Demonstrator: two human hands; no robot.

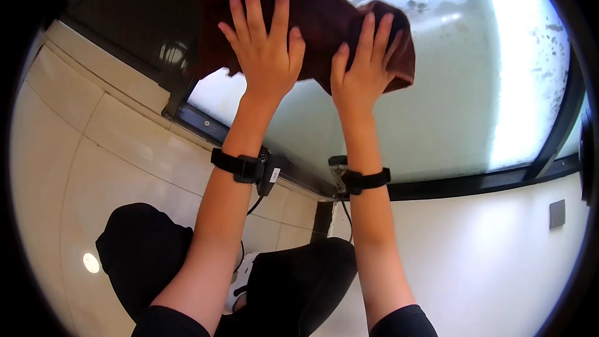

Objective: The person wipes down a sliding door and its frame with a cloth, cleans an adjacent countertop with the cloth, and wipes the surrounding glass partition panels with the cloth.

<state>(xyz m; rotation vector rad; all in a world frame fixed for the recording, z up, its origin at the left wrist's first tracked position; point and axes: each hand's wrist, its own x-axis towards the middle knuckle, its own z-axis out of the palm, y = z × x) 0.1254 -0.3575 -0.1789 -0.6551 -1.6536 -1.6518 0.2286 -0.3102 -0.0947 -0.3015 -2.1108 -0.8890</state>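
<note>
A dark brown cloth (pixel 321 22) lies spread against a wet glass pane (pixel 437 106), its right end bunched up. My left hand (pixel 265 56) presses flat on the cloth's left part, fingers spread wide. Near the bunched right end, my right hand (pixel 365 68) also rests on the cloth with its fingers stretched out. Neither hand wraps around the fabric. Water drops and smears mark the upper part of the glass. What lies under the cloth is hidden.
A black frame (pixel 474 186) edges the glass along the bottom. Below it is a white wall (pixel 449 249) with a small grey plate (pixel 557 214). Beige floor tiles (pixel 137 150) lie at left. Strapped devices with cables sit on both wrists, and my bent knees are close below.
</note>
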